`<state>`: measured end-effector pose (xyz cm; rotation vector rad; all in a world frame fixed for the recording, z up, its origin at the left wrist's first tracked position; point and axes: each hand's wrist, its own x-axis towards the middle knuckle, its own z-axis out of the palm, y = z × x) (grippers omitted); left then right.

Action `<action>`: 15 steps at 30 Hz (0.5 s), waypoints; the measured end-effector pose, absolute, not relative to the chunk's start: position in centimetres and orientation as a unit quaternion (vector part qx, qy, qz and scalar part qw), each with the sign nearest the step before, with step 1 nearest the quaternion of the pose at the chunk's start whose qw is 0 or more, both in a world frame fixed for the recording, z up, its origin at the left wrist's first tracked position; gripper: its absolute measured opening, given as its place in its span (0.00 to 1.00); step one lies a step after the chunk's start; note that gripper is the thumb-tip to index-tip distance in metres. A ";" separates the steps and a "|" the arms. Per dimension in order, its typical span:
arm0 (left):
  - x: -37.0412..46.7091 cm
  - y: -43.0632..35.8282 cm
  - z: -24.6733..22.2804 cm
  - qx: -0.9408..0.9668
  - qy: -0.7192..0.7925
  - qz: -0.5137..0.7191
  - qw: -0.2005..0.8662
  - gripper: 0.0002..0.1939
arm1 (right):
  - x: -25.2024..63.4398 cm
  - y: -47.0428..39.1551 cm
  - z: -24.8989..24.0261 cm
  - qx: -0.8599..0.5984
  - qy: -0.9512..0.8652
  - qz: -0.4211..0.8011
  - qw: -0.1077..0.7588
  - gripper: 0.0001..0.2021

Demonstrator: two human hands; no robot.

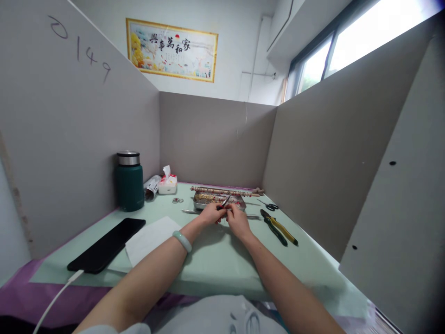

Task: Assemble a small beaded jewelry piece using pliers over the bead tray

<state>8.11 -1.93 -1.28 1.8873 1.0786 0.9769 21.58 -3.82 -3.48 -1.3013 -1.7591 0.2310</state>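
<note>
In our left hand (210,213), fingers grip a small pointed tool (225,201) before the metal tray (200,205); our right hand's (238,221) fingertips press together, any piece hidden. The rods (217,190) look well beaded; small tray pieces seem unused.

Wears a smooth, rounded, pale green bangle (182,241) on left wrist. Shows a whitish sleeve (114,330) well below bangle, plus whitish top (205,315) below and right of bangle, with curved grey markings (252,320).
</note>
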 end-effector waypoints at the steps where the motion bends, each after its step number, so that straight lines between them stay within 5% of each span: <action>1: 8.1 -1.9 -1.3 0.733 0.422 0.382 0.373 0.05 | 21.6 -3.8 -3.5 -0.527 -0.713 0.093 0.452 0.12; 15: 8.1 -1.8 -1.4 0.741 0.422 0.380 0.358 0.10 | 21.6 -3.9 -3.5 -0.551 -0.720 0.065 0.417 0.10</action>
